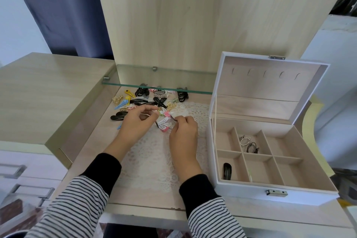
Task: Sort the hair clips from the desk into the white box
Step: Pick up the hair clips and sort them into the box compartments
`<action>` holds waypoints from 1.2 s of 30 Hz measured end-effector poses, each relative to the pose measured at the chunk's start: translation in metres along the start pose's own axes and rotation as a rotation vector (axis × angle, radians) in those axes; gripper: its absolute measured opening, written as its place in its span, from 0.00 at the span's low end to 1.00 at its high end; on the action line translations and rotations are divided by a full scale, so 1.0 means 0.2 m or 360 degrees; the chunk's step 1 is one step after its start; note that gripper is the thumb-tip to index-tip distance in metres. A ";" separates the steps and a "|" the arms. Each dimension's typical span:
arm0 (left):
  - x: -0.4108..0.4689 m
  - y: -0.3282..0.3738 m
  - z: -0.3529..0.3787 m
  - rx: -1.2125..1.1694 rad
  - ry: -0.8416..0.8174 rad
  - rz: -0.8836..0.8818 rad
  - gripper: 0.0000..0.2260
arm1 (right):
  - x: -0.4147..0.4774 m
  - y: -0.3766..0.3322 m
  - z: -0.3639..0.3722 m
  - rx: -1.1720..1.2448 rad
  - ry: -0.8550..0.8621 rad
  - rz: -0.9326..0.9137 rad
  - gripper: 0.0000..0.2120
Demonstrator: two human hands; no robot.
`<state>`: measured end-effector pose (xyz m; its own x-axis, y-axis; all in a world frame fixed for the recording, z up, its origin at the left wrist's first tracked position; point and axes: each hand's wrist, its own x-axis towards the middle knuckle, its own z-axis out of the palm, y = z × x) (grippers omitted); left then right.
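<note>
A heap of hair clips (146, 100), black, yellow, blue, gold and pink, lies on the desk under a glass shelf. My left hand (135, 123) pinches a thin clip at the heap's near edge. My right hand (183, 129) pinches a small dark clip beside a white snap clip (163, 122) that lies between both hands. The white box (249, 191) stands open at the right. One black clip (227, 171) lies in its front left compartment, and metal clips (249, 144) lie in a back middle compartment.
A white lace mat (152, 162) covers the desk under my hands. The glass shelf (154, 85) overhangs the back of the heap. The box lid (270, 83) stands upright. A raised wooden top (48, 91) and drawers are at the left.
</note>
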<state>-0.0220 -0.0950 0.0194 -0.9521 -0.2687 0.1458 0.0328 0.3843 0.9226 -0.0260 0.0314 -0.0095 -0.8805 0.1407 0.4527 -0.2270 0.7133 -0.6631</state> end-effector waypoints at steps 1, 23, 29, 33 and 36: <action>0.00 0.00 0.00 0.0028 -0.0006 0.0003 0.07 | 0.00 -0.01 -0.01 -0.0008 -0.0017 -0.0004 0.11; -0.08 0.34 -0.03 -0.0145 0.0067 0.0166 0.08 | 0.20 -0.14 -0.44 0.0192 -0.0110 -0.0306 0.07; -0.13 0.57 0.06 -0.0113 -0.0058 0.0274 0.07 | 0.36 -0.04 -0.76 0.0286 -0.0302 -0.0190 0.06; -0.16 0.68 0.14 -0.0114 -0.0201 0.0302 0.09 | 0.42 0.05 -0.96 0.0329 -0.0535 -0.0134 0.07; -0.17 0.73 0.23 -0.0046 -0.0398 0.0265 0.09 | 0.43 0.12 -1.09 0.0277 -0.0700 -0.0154 0.06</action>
<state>0.0017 0.0110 0.1321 -0.9781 0.0231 0.2070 0.2002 0.3784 0.9037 -0.0161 0.2102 0.1442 -0.9358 -0.2512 0.2475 -0.3501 0.5778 -0.7373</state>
